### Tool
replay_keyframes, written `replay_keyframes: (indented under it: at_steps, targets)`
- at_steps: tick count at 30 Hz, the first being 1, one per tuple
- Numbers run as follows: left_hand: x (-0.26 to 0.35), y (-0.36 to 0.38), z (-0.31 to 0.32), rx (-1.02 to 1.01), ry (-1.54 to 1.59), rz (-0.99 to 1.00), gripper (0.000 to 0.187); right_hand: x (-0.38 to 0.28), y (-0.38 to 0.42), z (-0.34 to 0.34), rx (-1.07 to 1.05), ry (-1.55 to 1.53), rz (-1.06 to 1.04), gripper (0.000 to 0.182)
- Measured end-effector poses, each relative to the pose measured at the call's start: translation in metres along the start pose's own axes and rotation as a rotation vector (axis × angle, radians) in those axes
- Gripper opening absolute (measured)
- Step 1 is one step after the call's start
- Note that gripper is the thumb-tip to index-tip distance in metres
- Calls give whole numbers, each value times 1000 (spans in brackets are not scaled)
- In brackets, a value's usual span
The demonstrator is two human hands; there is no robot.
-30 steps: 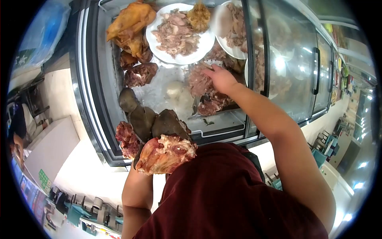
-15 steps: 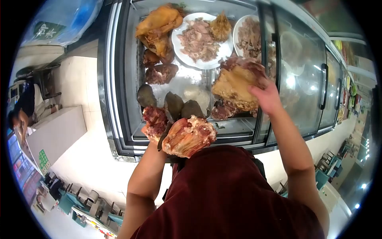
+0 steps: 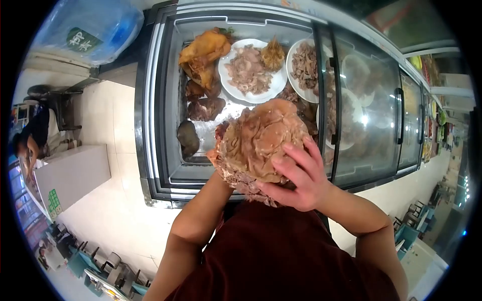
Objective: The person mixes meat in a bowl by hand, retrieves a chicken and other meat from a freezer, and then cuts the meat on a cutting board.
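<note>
My right hand (image 3: 304, 180) presses, fingers spread over it, on a large slab of cooked meat (image 3: 266, 135) with wrinkled, pale brown skin. The slab is held over the near edge of the glass-topped chest, in front of my body. My left forearm (image 3: 203, 205) reaches in beneath the slab, which hides my left hand. Reddish meat pieces (image 3: 212, 156) carried on my left hand show only at the slab's left edge. A dark, smooth lump (image 3: 188, 139) lies in the chest to the left.
A glass-topped chest (image 3: 161, 173) holds a yellow cooked bird (image 3: 203, 52), a meat chunk (image 3: 205, 109), a plate (image 3: 277, 89) of sliced meat and a second plate (image 3: 291, 75). Sliding glass (image 3: 376, 145) covers its right side. A person (image 3: 32, 133) sits at far left.
My right hand has brought the skin-covered slab from the chest's right side over to the left, onto the pieces on my left hand. Those pieces are now mostly covered.
</note>
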State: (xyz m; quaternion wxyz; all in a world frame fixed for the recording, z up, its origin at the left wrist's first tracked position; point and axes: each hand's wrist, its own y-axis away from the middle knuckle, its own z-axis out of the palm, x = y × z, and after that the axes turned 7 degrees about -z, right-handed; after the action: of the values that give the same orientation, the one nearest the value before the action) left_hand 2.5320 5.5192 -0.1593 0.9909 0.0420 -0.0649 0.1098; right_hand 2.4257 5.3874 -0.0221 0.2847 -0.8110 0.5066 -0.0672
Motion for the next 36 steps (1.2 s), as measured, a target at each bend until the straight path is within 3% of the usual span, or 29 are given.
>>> replay_keyframes:
  at_steps: [1, 7, 12, 15, 20, 24, 27, 36]
  targets:
    - [-3, -2, -3, 115, -136, 14, 55, -1, 3, 2, -8, 11, -40, 26]
    - [-4, 4, 19, 97, -429, -2, 53, 0, 6, -9, -157, 21, -28, 31]
    - [5, 1, 31, 224, -218, 14, 53, 1, -7, -25, -323, 9, -77, 33]
    - [10, 5, 20, 30, 255, -70, 54, 0, -14, -29, -363, 19, -113, 33]
    - [10, 12, 23, 100, 186, -110, 54, -1, -17, -27, -311, 36, -142, 39]
    - [7, 24, 22, 110, 42, -13, 55, -2, -16, -26, -316, 11, -143, 46]
    - [9, 32, 29, 142, -444, -10, 57, -3, -15, -24, -286, -42, -127, 46]
    - [-4, 53, -3, 323, -147, 102, 59, -5, -13, -12, -295, -107, -70, 51]
